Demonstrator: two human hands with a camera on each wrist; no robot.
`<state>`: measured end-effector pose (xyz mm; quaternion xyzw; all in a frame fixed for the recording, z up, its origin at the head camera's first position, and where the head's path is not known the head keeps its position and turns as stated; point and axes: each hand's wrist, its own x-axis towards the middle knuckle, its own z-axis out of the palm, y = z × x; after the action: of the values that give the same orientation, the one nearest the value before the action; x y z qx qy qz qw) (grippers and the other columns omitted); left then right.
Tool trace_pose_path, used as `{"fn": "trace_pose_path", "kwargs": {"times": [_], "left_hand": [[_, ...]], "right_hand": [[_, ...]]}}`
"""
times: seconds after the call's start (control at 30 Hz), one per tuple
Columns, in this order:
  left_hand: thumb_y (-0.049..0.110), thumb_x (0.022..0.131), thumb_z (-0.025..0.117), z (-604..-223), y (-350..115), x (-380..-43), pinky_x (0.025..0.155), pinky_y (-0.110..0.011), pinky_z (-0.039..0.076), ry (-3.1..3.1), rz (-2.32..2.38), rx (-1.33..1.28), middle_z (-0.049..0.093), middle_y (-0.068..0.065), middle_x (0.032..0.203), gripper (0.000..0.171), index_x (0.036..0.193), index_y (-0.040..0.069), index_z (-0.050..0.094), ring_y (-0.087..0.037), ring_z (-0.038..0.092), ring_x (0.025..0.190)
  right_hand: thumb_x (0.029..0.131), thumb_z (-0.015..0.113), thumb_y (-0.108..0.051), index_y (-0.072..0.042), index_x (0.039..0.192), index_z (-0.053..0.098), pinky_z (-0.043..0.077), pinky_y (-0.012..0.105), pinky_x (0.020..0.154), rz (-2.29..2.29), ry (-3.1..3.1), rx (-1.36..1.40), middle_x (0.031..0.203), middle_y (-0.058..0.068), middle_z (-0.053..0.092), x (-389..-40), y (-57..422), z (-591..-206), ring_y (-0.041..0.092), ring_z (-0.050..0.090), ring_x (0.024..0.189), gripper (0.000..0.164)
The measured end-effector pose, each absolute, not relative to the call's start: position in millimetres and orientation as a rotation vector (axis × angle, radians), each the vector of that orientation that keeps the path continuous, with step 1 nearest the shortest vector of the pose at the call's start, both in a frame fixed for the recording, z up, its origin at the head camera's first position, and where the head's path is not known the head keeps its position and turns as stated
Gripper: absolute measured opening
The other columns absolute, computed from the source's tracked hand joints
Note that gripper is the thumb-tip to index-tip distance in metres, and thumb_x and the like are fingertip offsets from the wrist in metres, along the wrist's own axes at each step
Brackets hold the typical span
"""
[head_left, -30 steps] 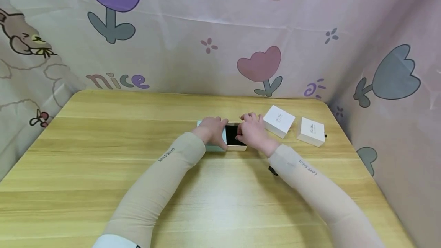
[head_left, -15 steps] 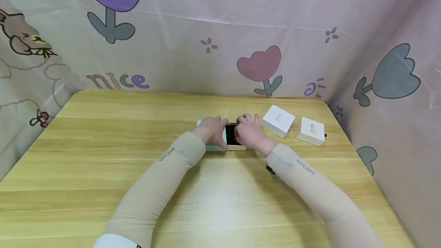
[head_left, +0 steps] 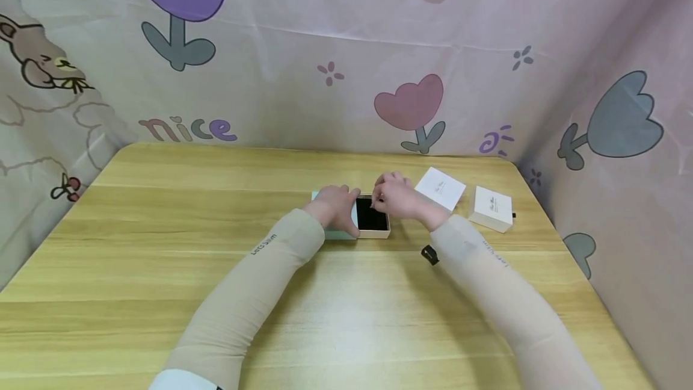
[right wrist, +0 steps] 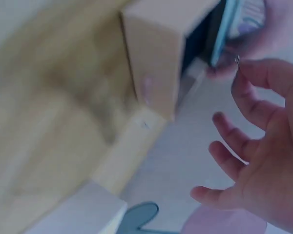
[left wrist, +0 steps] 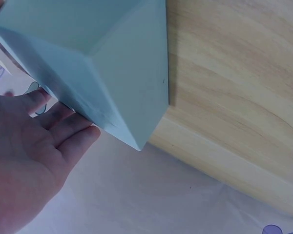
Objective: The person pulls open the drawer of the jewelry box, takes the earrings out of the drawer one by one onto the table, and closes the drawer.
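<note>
A light-blue box sleeve (head_left: pixel 340 235) lies mid-table, its cream drawer (head_left: pixel 373 235) slid out to the right and lined in black. My left hand (head_left: pixel 337 208) grips the sleeve, thumb on its near side and fingers along the far side; the left wrist view shows the fingertips against the sleeve's blue wall (left wrist: pixel 127 83). Over the drawer's far right part is my right hand (head_left: pixel 397 196). Its thumb and index finger pinch a tiny shiny metal piece (right wrist: pixel 237 60), too small to tell its kind, while the other fingers spread apart.
Two white boxes with dark lettering stand at the back right, one (head_left: pixel 440 188) just beyond the right hand and another (head_left: pixel 491 207) farther right. A small black object (head_left: pixel 430 255) lies beside the right forearm. A printed cloth (head_left: pixel 281 89) hangs behind the wooden table (head_left: pixel 216 197).
My right hand went down to the drawer's lining, then rose and drew back from it, uncovering more black and the small black object. The left hand keeps its grip on the sleeve.
</note>
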<state>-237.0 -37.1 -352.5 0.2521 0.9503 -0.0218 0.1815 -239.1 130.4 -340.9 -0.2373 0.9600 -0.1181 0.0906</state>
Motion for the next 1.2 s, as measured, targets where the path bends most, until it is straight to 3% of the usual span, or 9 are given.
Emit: {"fn": "trace_pose_path", "kwargs": {"times": [0.27,0.63,0.8,1.0,1.2], "left_hand": [[0.054,0.073,0.069,-352,-39,-238,0.105,-0.040,0.039,2.696,-0.015,0.704,0.037,-0.015,0.147,0.096,0.147,0.011,0.026,-0.032,0.048,0.124],[0.054,0.073,0.068,-353,-37,-238,0.104,-0.039,0.041,2.682,-0.050,0.711,0.036,-0.014,0.148,0.096,0.148,0.011,0.025,-0.031,0.049,0.123],[0.054,0.073,0.068,-354,-37,-239,0.104,-0.039,0.040,2.688,-0.045,0.708,0.037,-0.012,0.147,0.096,0.148,0.012,0.026,-0.031,0.048,0.124],[0.055,0.073,0.067,-354,-37,-238,0.107,-0.040,0.037,2.690,-0.047,0.707,0.038,-0.012,0.147,0.096,0.148,0.012,0.025,-0.032,0.047,0.126],[0.055,0.074,0.067,-353,-38,-237,0.107,-0.039,0.037,2.691,-0.042,0.698,0.037,-0.011,0.148,0.096,0.148,0.012,0.024,-0.032,0.046,0.127]], "right_hand": [[0.091,0.051,-0.016,-0.004,0.092,0.067,0.025,0.059,0.101,-0.391,2.984,-0.472,0.131,0.020,0.046,-269,142,-328,0.041,0.028,0.127,0.020],[0.088,0.045,-0.010,-0.002,0.088,0.065,0.026,0.053,0.101,-0.216,2.941,-0.337,0.118,0.018,0.046,-293,149,-349,0.038,0.029,0.124,0.021],[0.091,0.042,-0.012,-0.003,0.083,0.065,0.027,0.055,0.100,-0.079,2.945,-0.334,0.122,0.020,0.047,-296,145,-354,0.038,0.032,0.121,0.026],[0.092,0.040,-0.008,-0.002,0.080,0.063,0.019,0.060,0.105,0.019,2.933,-0.342,0.126,0.022,0.048,-295,138,-360,0.038,0.033,0.123,0.027],[0.091,0.040,-0.005,-0.001,0.092,0.065,0.019,0.062,0.105,0.092,2.929,-0.362,0.125,0.020,0.048,-294,134,-363,0.038,0.033,0.123,0.026]]}}
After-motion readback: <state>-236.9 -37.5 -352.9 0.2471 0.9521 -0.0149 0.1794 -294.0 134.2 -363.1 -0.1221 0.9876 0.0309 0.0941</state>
